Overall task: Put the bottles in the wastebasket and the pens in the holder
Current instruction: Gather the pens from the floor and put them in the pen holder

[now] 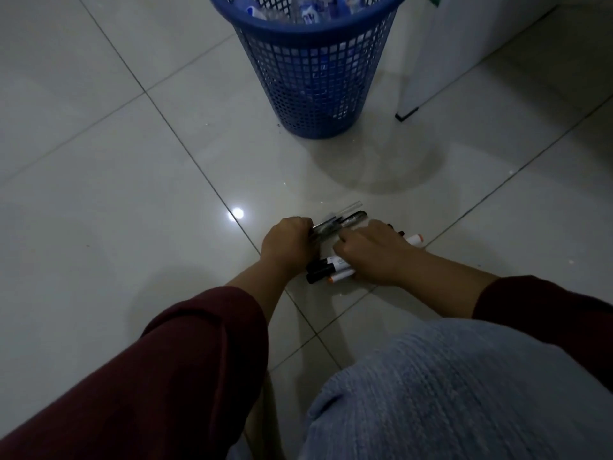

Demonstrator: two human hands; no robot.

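Observation:
A blue mesh wastebasket [311, 84] stands on the tiled floor ahead, with plastic bottles [305, 11] inside it. Near me on the floor lies a bunch of pens and markers. My left hand [287, 244] is shut on a bundle of thin pens [338, 220] that stick out to the right. My right hand [371, 254] lies over several thick markers [328, 270], its fingers closed on them; another marker tip [414, 240] pokes out behind it. No pen holder is in view.
A white cabinet or furniture leg [431, 61] stands right of the basket. My knee in blue-grey fabric [447, 393] fills the bottom right. Glossy floor tiles [116, 177] spread to the left.

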